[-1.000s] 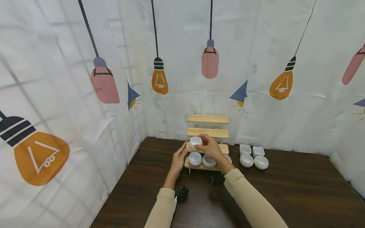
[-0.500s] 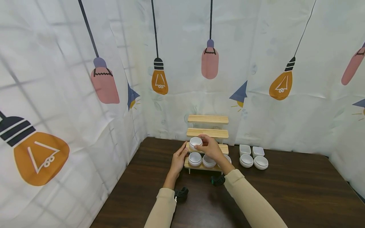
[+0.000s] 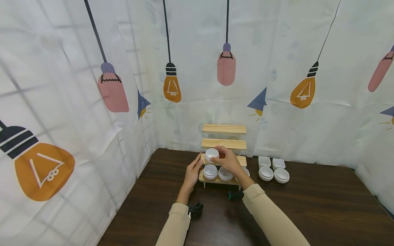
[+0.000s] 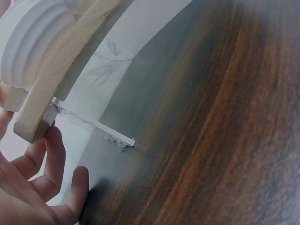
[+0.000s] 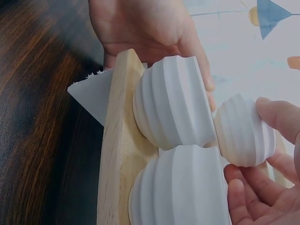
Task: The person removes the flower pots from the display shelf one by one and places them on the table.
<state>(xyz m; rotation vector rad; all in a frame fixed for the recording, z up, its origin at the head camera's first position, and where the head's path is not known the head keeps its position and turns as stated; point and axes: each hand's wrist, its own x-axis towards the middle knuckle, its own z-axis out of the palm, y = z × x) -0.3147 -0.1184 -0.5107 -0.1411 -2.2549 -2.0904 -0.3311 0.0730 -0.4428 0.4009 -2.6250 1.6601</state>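
My right hand [image 3: 227, 160] pinches a small white ribbed bowl [image 3: 211, 154] between thumb and fingers, at the left end of the second tier of a pale wooden tiered rack [image 3: 224, 143]. In the right wrist view this bowl [image 5: 246, 131] sits behind the front row. My left hand [image 3: 193, 171] holds the rack's left end, thumb and index at the second tier; a bent finger touches the lower plank [image 4: 70, 61] in the left wrist view. On the bottom tier are a left bowl [image 3: 210, 172], a middle bowl [image 3: 225, 174] and a right bowl [image 3: 245, 171], partly behind my right wrist.
Right of the rack, two square white dishes [image 3: 264, 161] stand behind two stacks of round white bowls [image 3: 266, 173] on the dark wooden table [image 3: 320, 198]. Close behind the rack hangs a white cloth backdrop [image 3: 191, 116] with printed lamps; another side of it runs along the left.
The bowl in my right hand has shifted very slightly to the right along the second tier. My left hand stays at the rack's end.
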